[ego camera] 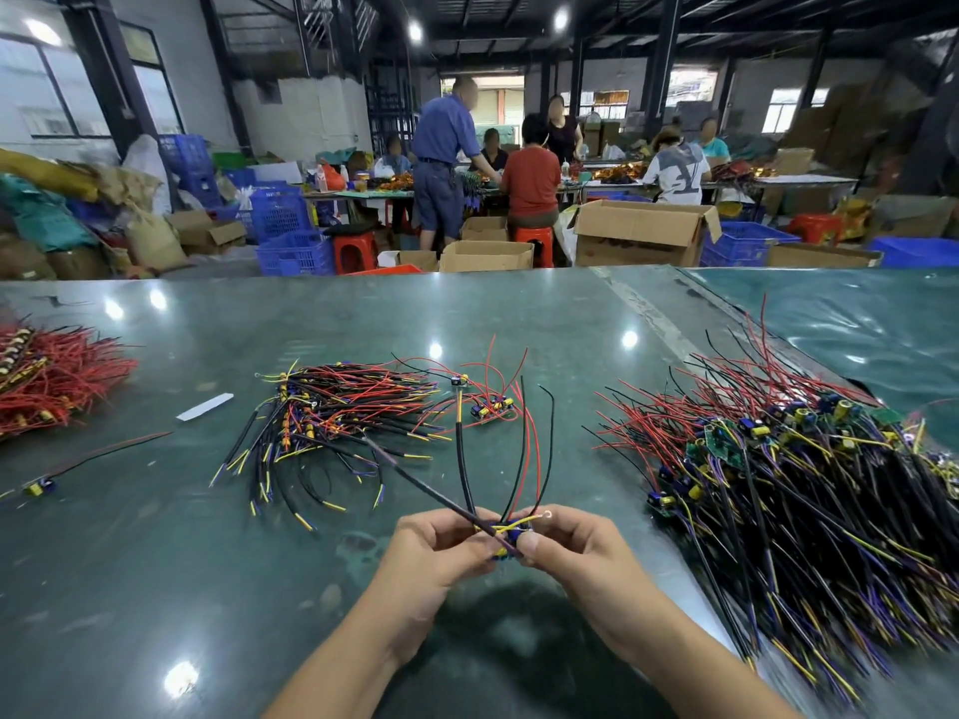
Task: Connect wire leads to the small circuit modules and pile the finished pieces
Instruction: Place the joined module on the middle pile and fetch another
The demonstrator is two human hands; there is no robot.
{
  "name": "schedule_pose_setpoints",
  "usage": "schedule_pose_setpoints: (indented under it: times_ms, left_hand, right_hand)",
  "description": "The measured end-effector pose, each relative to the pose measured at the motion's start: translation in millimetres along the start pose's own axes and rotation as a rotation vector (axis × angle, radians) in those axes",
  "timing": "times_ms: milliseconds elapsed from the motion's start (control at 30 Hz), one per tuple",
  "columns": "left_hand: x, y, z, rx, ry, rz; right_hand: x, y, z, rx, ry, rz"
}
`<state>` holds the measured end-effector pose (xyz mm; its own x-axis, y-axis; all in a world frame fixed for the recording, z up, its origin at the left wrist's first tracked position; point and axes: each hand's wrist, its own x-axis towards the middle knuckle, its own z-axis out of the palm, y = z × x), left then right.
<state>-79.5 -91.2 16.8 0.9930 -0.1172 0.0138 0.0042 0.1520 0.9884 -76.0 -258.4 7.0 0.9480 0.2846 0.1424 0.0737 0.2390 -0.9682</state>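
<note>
A worker is sitting at a long green table point(259, 324), its glossy top reflecting the ceiling lamps, and wiring small circuit parts by hand. Spreading along the table's right edge is the largest heap point(809, 490): black, red, yellow and purple leads tangling around small green boards with round capacitors. Toward the middle of the table a smaller bundle of black sleeved wires point(332, 422) is lying with its yellow and blue tips fanning toward the near edge, and a red pile point(46, 378) is resting against the left edge. A few loose modules point(493, 404) are sitting just beyond the hands, and a white paper strip point(205, 407) is lying left of the middle bundle.

Close to the near edge, the left hand point(438, 550) and the right hand point(571, 544) are pinching one small module point(511, 537) between thumbs and fingertips, its red and black leads point(519, 448) arching upward.

The piece looks feather-light. Its wires are probably springy and apt to snag on neighbours, while the joints are likely fragile, so gripping the board's edges, not the leads, seems wisest.
</note>
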Motion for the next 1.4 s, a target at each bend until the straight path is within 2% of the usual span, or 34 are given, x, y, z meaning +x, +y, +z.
schedule_pose_setpoints:
  times_ms: [200, 400, 467, 533, 567, 600, 667, 733, 767, 800, 833, 867, 900, 967, 1000, 1067, 1133, 1300, 1400]
  left_hand:
    - [0.3, 0.4, -5.2, -0.126, -0.086, -0.026]
    - [8.6, -0.2, -18.0, -0.254, -0.147, -0.089]
    - [12.3, 3.6, -26.5, -0.306, -0.088, -0.059]
    - [19.6, 7.5, -38.2, -0.35, 0.114, -0.01]
    - [22.6, 9.9, -44.7, -0.296, 0.232, 0.039]
    - [24.9, 11.1, -52.1, -0.132, 0.356, 0.086]
    - [28.0, 11.3, -66.6, 0.413, 0.549, 0.092]
    - [27.5, 6.6, -79.2, 0.952, 0.706, -0.008]
    - [26.3, 6.0, -81.5, 1.069, 0.772, 0.033]
    - [24.2, 8.5, -78.6, 1.077, 0.81, 0.122]
    - [22.1, 11.7, -73.7, 1.007, 0.796, 0.226]
    - [20.9, 15.6, -67.0, 0.828, 0.709, 0.282]
    - [18.9, 17.9, -57.7, 0.588, 0.555, 0.243]
    - [11.6, 14.8, -37.5, 0.157, 0.191, 0.045]
    - [7.9, 11.0, -29.4, 0.062, 0.041, -0.034]
    - [1.8, 3.4, -16.2, 0.028, -0.185, -0.081]
    - [1.0, -0.1, -7.7, 0.016, -0.215, -0.072]
    - [1.4, 1.0, -4.6, 0.108, -0.125, -0.051]
    - [1.5, 0.2, -1.3, 0.145, -0.047, -0.049]
  right_hand:
    - [-0.1, -2.9, -5.6, 0.103, -0.104, 0.066]
    - [4.7, -1.5, -0.9, 0.318, -0.059, 0.153]
    - [4.7, -3.6, -5.7, 0.446, -0.032, 0.173]
    - [3.8, -6.3, -11.0, 0.499, -0.004, 0.171]
    - [3.5, -6.5, -12.0, 0.503, 0.004, 0.169]
    - [3.6, -5.6, -12.0, 0.493, 0.014, 0.171]
    - [3.9, -3.6, -9.8, 0.431, 0.038, 0.177]
    - [3.6, -2.8, -6.8, 0.369, 0.053, 0.181]
    - [3.3, -3.3, -5.5, 0.35, 0.052, 0.181]
    - [2.6, -3.5, -4.4, 0.333, 0.044, 0.179]
    - [1.9, -3.3, -3.9, 0.317, 0.032, 0.178]
    - [0.9, -3.1, -3.2, 0.297, 0.018, 0.18]
    - [-0.3, -3.4, -2.1, 0.275, 0.008, 0.185]
    - [-1.7, -2.8, -0.1, 0.234, -0.012, 0.205]
    - [-2.1, -2.7, 1.1, 0.223, -0.025, 0.215]
    - [-2.8, -4.3, 3.1, 0.204, -0.047, 0.223]
    - [-2.7, -5.5, 3.6, 0.177, -0.046, 0.216]
    - [-3.1, -2.5, 7.1, 0.026, -0.017, 0.172]
    - [-5.3, 3.2, 12.8, -0.207, 0.041, 0.04]
